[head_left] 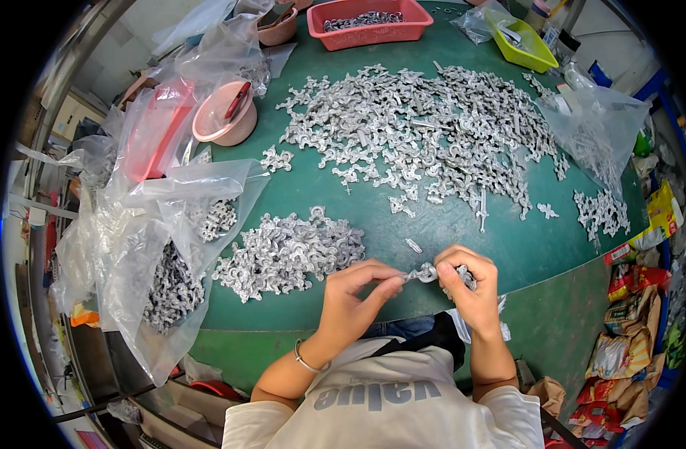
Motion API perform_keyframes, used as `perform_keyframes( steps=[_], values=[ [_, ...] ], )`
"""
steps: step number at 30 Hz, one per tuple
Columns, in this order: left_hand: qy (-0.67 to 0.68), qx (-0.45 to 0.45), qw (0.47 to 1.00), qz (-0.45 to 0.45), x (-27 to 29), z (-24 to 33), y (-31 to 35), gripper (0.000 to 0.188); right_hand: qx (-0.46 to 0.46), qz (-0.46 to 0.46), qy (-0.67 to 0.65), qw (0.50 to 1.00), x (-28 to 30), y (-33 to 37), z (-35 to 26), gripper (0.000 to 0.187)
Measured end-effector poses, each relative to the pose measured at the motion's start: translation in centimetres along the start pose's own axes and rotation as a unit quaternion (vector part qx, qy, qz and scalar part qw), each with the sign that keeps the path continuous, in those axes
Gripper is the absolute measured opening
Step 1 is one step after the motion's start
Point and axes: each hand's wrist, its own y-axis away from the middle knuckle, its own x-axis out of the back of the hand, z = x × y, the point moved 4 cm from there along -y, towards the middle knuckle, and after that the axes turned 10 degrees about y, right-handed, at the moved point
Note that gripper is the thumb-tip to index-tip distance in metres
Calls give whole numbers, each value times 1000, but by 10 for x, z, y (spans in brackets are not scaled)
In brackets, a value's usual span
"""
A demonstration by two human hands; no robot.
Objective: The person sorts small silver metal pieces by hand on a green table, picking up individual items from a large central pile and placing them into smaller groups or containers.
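Close to the table's near edge, my left hand (362, 293) pinches one end of a small silver metal casting (427, 272) between thumb and fingertips. My right hand (472, 286) is closed round its other end, with more silver metal (466, 277) showing between the curled fingers. Whether this is one casting or several joined, I cannot tell. A single slim metal piece (412, 245) lies on the table just beyond my hands. Left of my left hand sits a smaller heap of curved silver castings (294, 254). Farther off spreads a large heap of branched silver castings (425, 127).
The green table (537, 251) carries a red tray of metal rings (369, 37), a pink bowl (227, 123) with a red-handled tool, and a yellow-green basket (524, 45). Clear plastic bags (152, 239) crowd the left side; another bag (597, 127) is at right. Colourful packets (627, 322) stand beyond the right edge.
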Motion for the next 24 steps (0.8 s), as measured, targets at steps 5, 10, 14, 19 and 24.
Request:
perform_keyframes(
  steps=[5,10,14,19,24],
  values=[
    [173,102,979,21,-6,-6,3,6,-49,-5,-91,995,-1,4,6,16],
    [234,163,958,14,-5,-11,5,8,-86,-24,-177,980,-4,5,12,18],
    [233,160,959,29,-3,-11,5,8,-96,-31,-202,974,-7,5,14,17],
    [-27,-3,984,178,42,-2,8,5,-102,78,-18,992,-4,-13,26,10],
    [-406,-130,860,282,82,9,15,8,5,69,308,949,-10,-42,40,17]
  ],
)
